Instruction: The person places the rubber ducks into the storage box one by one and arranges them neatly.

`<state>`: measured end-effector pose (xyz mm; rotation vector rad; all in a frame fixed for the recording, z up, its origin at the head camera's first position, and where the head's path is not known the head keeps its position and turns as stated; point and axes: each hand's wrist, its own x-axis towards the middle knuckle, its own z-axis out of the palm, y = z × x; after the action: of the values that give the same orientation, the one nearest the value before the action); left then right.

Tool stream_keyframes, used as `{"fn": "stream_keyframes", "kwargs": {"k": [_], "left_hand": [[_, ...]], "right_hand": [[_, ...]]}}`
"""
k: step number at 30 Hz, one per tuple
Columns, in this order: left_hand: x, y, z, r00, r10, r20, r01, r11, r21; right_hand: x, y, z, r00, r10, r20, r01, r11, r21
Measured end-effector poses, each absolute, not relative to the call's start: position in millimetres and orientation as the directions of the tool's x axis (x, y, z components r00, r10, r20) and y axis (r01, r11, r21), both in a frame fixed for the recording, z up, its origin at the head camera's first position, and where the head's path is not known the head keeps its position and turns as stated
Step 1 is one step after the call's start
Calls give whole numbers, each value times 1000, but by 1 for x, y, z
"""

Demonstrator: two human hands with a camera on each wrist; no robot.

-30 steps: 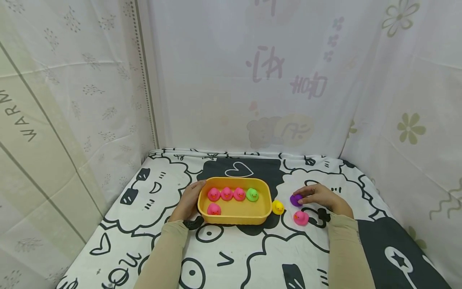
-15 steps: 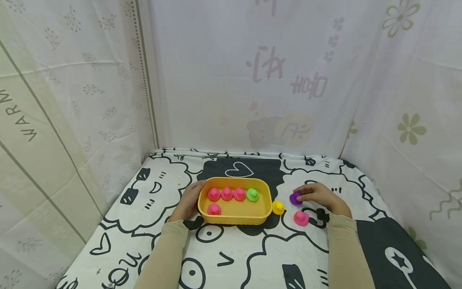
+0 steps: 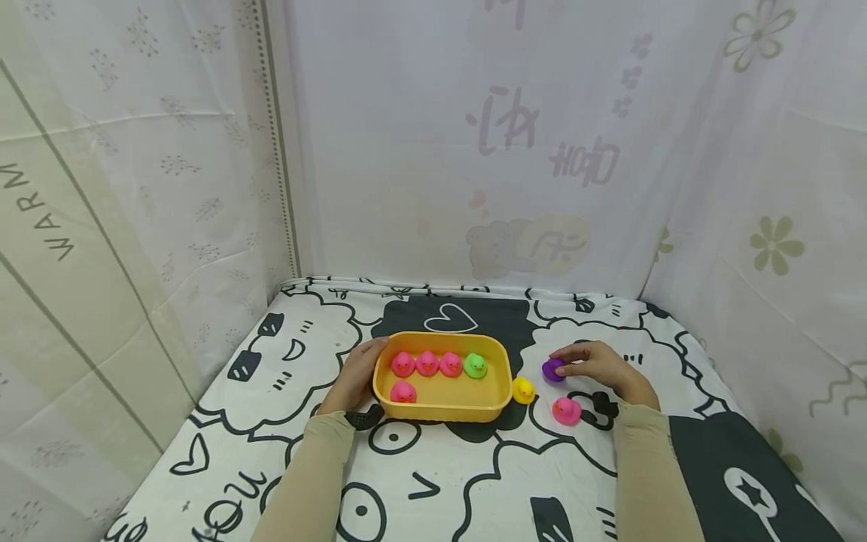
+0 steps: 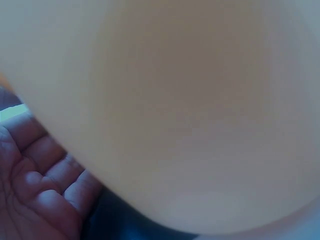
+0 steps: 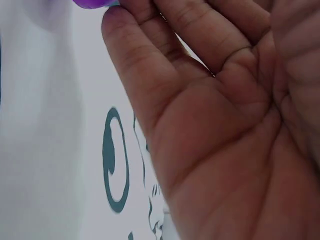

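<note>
My left hand [image 3: 357, 375] lies along the left end of a yellow plastic tray [image 3: 443, 413], fingertips at its far left corner. In the left wrist view a pale blurred shape covers most of the picture, with part of the left palm [image 4: 35, 200] below it. Between thumb and fingertips my right hand [image 3: 606, 370] pinches a purple rubber duck [image 3: 552, 369], right of the tray. The right wrist view shows only the edge of that purple duck [image 5: 92, 3] at the top. Inside the tray are several pink ducks [image 3: 427, 363] and one green duck [image 3: 476, 366].
A yellow duck [image 3: 524, 391] stands by the tray's right end. Another pink duck [image 3: 567, 411] sits in front of my right hand. Beneath everything lies a black-and-white patterned cloth [image 3: 433, 482]. Pale printed curtains [image 3: 406, 150] rise at the back and sides.
The right hand, pinching the purple duck, has shifted slightly left towards the tray, its fingers closer around the duck. The left hand stays at the tray's end. The head view has tilted a little.
</note>
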<state>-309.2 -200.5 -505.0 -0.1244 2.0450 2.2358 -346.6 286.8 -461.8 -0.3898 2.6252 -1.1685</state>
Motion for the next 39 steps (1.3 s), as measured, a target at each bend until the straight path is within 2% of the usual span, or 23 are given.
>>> {"fn": "stream_keyframes", "kwargs": {"k": [9, 20, 29, 39], "left_hand": [[-310, -200, -505, -991, 24, -129, -131, -89, 987], [-310, -201, -506, -990, 31, -137, -140, -108, 984], [-309, -200, -506, -989, 33, -142, -145, -102, 984], [-309, -200, -504, -990, 13, -138, -138, -61, 989]], "right_hand": [[-347, 275, -452, -923, -383, -22, -249, 641, -726], [-349, 253, -434, -921, -389, 11, -278, 639, -717], [-355, 218, -415, -854, -520, 30, -384, 590, -711], [-354, 181, -397, -779, -627, -5, -427, 536, -729]]}}
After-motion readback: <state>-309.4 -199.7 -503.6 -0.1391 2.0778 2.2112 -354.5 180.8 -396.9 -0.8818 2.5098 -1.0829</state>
